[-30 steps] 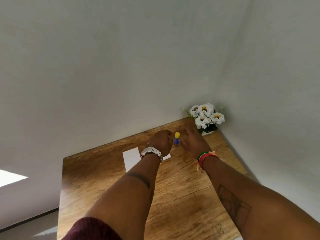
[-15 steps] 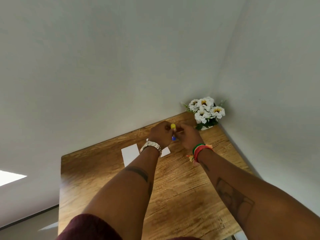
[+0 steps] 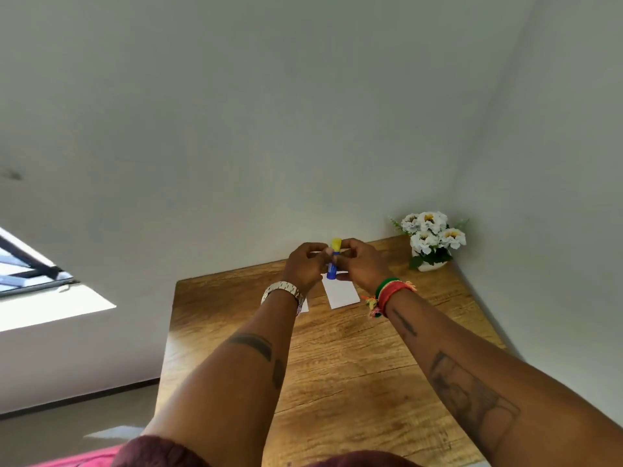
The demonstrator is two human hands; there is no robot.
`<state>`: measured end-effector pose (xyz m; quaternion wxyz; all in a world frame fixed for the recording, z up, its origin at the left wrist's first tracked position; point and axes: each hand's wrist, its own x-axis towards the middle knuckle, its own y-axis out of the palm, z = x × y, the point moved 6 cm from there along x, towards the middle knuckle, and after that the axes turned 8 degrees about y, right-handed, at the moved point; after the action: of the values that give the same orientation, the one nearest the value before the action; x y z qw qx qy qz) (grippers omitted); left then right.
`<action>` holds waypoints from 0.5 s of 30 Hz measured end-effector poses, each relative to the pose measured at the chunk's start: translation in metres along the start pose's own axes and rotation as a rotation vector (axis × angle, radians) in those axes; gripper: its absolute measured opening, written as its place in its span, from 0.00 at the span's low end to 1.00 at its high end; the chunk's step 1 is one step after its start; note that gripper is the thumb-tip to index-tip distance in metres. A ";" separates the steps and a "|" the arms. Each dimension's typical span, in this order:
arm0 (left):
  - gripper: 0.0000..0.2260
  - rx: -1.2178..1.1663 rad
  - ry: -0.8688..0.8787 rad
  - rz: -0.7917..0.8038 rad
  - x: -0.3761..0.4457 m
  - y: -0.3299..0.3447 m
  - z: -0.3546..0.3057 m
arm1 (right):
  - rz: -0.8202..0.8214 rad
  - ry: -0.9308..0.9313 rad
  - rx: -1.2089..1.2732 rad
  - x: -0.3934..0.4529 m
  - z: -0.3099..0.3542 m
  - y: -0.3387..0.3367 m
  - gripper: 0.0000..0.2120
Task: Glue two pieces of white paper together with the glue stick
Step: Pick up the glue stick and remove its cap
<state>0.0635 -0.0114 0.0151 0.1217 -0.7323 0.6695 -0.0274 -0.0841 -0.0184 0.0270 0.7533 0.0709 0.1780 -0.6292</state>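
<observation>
A blue glue stick (image 3: 332,268) with a yellow cap is held upright in the air over the far part of the wooden table (image 3: 354,365). My left hand (image 3: 305,267) and my right hand (image 3: 362,266) both grip it, fingers around its body just under the cap. One white paper (image 3: 341,293) lies flat on the table right below the hands. A second white paper (image 3: 304,306) shows only as a small corner beside my left wrist; the arm hides the rest.
A white pot of white flowers (image 3: 429,241) stands in the far right corner of the table against the walls. Grey walls close in behind and to the right. A window (image 3: 27,264) is at the left, past the table's left edge.
Both hands lifted the glue stick from the table and brought it up between them. The camera view shifted left, so the left paper is now mostly behind my left arm.
</observation>
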 end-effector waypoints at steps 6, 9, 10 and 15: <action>0.06 0.105 0.037 0.080 -0.028 -0.016 0.010 | 0.117 0.156 0.192 -0.012 -0.008 0.011 0.07; 0.06 0.168 0.030 0.073 -0.039 -0.013 0.014 | 0.072 0.132 0.109 -0.015 -0.012 0.015 0.09; 0.07 0.183 0.039 0.075 -0.042 -0.010 0.015 | 0.032 0.107 0.064 -0.016 -0.011 0.015 0.08; 0.09 0.265 0.090 -0.050 -0.050 -0.010 0.020 | -0.049 0.052 0.002 -0.018 -0.012 0.017 0.10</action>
<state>0.0725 0.0412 0.0039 0.1867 -0.7243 0.6462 -0.1515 -0.0723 0.0059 0.0205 0.7326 0.0838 0.1985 -0.6456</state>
